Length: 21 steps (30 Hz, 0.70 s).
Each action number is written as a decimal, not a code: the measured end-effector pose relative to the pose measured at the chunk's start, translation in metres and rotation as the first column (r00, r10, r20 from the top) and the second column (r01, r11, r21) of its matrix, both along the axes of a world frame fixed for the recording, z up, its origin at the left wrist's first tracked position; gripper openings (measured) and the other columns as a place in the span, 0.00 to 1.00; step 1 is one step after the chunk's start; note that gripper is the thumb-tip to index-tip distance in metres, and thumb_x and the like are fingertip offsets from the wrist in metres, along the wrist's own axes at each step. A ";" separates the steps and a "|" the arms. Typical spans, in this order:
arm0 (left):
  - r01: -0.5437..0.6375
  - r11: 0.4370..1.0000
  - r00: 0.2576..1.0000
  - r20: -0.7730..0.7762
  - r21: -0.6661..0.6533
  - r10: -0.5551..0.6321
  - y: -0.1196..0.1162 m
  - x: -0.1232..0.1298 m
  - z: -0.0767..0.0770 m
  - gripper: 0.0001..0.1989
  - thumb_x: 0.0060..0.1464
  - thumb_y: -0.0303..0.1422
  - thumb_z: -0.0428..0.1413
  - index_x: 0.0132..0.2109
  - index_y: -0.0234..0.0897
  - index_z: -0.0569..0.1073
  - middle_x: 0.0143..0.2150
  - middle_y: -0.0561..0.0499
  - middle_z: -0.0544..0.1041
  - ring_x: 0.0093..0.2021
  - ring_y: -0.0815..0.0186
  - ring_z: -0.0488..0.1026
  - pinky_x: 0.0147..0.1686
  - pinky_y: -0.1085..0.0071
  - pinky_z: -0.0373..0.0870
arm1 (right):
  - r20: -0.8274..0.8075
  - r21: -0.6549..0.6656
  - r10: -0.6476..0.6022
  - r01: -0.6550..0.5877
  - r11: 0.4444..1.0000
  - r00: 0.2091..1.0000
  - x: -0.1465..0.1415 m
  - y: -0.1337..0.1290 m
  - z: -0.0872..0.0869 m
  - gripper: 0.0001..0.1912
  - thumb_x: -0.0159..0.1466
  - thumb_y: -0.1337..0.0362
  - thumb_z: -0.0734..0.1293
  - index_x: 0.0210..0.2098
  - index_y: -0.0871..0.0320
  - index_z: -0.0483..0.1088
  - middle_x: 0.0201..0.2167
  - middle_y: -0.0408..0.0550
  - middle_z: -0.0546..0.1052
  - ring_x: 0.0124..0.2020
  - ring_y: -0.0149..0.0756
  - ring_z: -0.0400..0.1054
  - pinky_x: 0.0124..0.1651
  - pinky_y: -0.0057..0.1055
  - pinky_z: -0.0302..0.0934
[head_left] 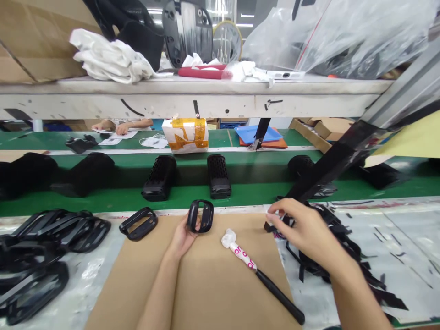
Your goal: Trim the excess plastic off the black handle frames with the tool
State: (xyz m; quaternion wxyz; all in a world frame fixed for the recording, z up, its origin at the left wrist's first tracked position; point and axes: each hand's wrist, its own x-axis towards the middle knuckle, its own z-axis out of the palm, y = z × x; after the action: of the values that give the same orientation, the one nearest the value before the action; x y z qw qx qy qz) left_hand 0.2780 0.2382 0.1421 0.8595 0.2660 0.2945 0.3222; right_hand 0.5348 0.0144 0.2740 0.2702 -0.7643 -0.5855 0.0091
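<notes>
My left hand (184, 236) is closed round the lower left edge of a black oval frame (207, 216), held up over the brown cardboard (206, 284). At the cardboard's right edge, my right hand (297, 222) has its thumb and fingers bent together beside small black pieces; whatever lies between the fingertips is too small to name. Between my hands rests a hammer (275, 291) with its head wrapped in white material and a black handle. Another black frame (139, 223) lies at the cardboard's upper left corner.
Black frames (51, 238) are piled at the left, black strips (357, 266) at the right. Black perforated housings (219, 176) stand on the green surface (189, 192) behind. A shelf (206, 103) and a slanted post (330, 160) overhang it. Another person's hands (122, 127) are beyond.
</notes>
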 end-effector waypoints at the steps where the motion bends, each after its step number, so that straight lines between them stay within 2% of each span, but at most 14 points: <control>1: 0.003 1.000 1.000 0.002 -0.005 -0.003 0.000 0.000 0.000 0.06 0.54 0.31 0.62 0.37 0.31 0.78 0.24 0.53 0.68 0.24 0.71 0.64 0.27 0.75 0.66 | 0.047 -0.065 0.009 -0.006 0.998 0.999 0.004 0.000 -0.009 0.05 0.69 0.61 0.70 0.43 0.54 0.76 0.44 0.50 0.79 0.46 0.44 0.74 0.50 0.41 0.69; 4: 0.009 1.000 1.000 -0.002 -0.014 -0.009 0.001 0.000 -0.001 0.05 0.53 0.31 0.62 0.36 0.31 0.77 0.24 0.52 0.68 0.25 0.70 0.64 0.27 0.74 0.68 | 0.217 -0.264 -0.005 0.063 0.962 0.976 0.015 -0.001 -0.041 0.09 0.63 0.64 0.74 0.43 0.56 0.77 0.43 0.53 0.80 0.45 0.50 0.74 0.48 0.44 0.66; 6: -0.001 1.000 1.000 -0.009 -0.023 0.001 0.002 0.001 -0.002 0.05 0.53 0.31 0.62 0.35 0.31 0.76 0.25 0.52 0.69 0.25 0.70 0.64 0.27 0.74 0.68 | 0.240 -0.323 0.014 0.066 0.944 0.971 0.019 -0.003 -0.055 0.04 0.66 0.64 0.70 0.39 0.56 0.77 0.40 0.52 0.81 0.44 0.50 0.74 0.47 0.43 0.64; 9: -0.023 0.999 1.000 -0.018 -0.030 0.022 0.002 0.002 -0.002 0.06 0.53 0.30 0.62 0.32 0.32 0.75 0.25 0.51 0.69 0.24 0.70 0.64 0.26 0.74 0.68 | 0.070 -0.312 0.014 0.009 0.950 0.997 0.019 -0.002 -0.054 0.11 0.68 0.68 0.63 0.33 0.54 0.76 0.34 0.47 0.81 0.40 0.43 0.74 0.44 0.37 0.62; 11: -0.027 0.999 0.999 -0.028 -0.031 0.026 0.001 0.002 -0.001 0.06 0.54 0.30 0.61 0.32 0.32 0.74 0.25 0.51 0.69 0.24 0.70 0.64 0.26 0.75 0.68 | -0.039 -0.300 -0.059 0.044 0.953 0.998 0.017 0.004 -0.047 0.09 0.67 0.67 0.63 0.33 0.55 0.75 0.33 0.46 0.81 0.37 0.40 0.75 0.42 0.33 0.62; 13: -0.029 0.999 0.999 -0.040 -0.033 0.028 0.001 0.002 0.002 0.06 0.55 0.29 0.60 0.31 0.32 0.74 0.25 0.51 0.69 0.24 0.70 0.64 0.26 0.75 0.68 | -0.016 -0.334 -0.150 0.136 0.933 0.989 0.014 0.014 -0.045 0.08 0.66 0.60 0.65 0.36 0.56 0.75 0.34 0.49 0.81 0.38 0.43 0.75 0.42 0.34 0.62; 15: -0.032 0.999 0.998 -0.048 -0.035 0.030 0.000 0.002 0.003 0.06 0.55 0.29 0.60 0.31 0.31 0.74 0.25 0.50 0.69 0.24 0.70 0.64 0.26 0.75 0.68 | 0.058 -0.377 -0.201 0.208 0.903 0.978 0.011 0.027 -0.051 0.12 0.66 0.56 0.67 0.38 0.59 0.75 0.37 0.55 0.81 0.42 0.49 0.76 0.46 0.38 0.61; 18: -0.028 0.999 0.999 -0.040 -0.045 0.026 0.000 0.002 0.004 0.05 0.55 0.29 0.60 0.33 0.31 0.75 0.25 0.51 0.69 0.24 0.70 0.64 0.26 0.74 0.69 | 0.040 -0.412 -0.221 0.218 0.885 0.974 0.011 0.043 -0.065 0.09 0.66 0.63 0.66 0.31 0.59 0.74 0.34 0.59 0.81 0.44 0.51 0.76 0.50 0.40 0.59; 21: -0.035 0.998 0.999 -0.032 -0.058 0.033 0.000 0.003 0.003 0.04 0.55 0.29 0.60 0.34 0.31 0.74 0.25 0.51 0.69 0.24 0.70 0.64 0.27 0.74 0.69 | -0.087 -0.404 -0.250 0.195 0.894 0.964 0.018 0.048 -0.065 0.08 0.61 0.68 0.65 0.25 0.58 0.69 0.28 0.55 0.80 0.37 0.45 0.75 0.44 0.35 0.59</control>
State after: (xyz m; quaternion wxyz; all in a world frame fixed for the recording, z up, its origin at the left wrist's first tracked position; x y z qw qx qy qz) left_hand 0.2809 0.2382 0.1454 0.8566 0.2408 0.3216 0.3238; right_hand 0.5525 0.0626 0.2091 0.1508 -0.8624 -0.4602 0.1472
